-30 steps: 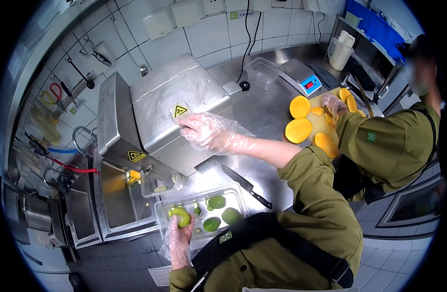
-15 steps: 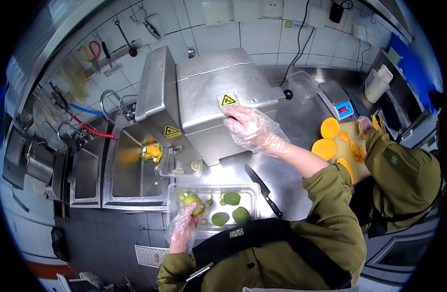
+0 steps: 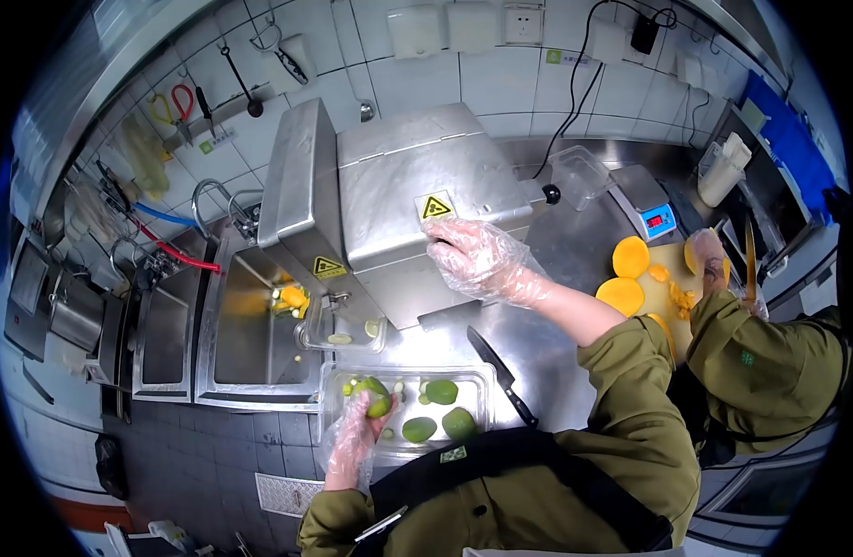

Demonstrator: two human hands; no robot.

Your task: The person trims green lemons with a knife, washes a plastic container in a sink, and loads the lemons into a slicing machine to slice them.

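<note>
My left hand [image 3: 355, 429], in a clear plastic glove, is closed around a green fruit [image 3: 378, 397] over the left part of a clear tray [image 3: 490, 395]. Several other green fruits, among them one at the tray's right [image 3: 459, 423], lie in the tray with small pale round pieces. My gloved right hand [image 3: 478, 260] rests at the front edge of the steel machine's lid [image 3: 417, 172], just below a yellow warning label. Its fingers are bent together; whether they grip the edge is hidden. A smaller clear container [image 3: 352, 342] with cut slices stands behind the tray.
A black-handled knife [image 3: 503, 376] lies right of the tray. Sinks [image 3: 255, 367] are at the left, one with yellow and green scraps. At the right a co-worker's gloved hand [image 3: 708, 252] handles mango on a board, near a scale [image 3: 645, 200] and an upright blade [image 3: 749, 260].
The view has swung left and then steadied. My hands keep nearly the same places at the lid and tray. The co-worker's hand has shifted, and a blade now shows beside it.
</note>
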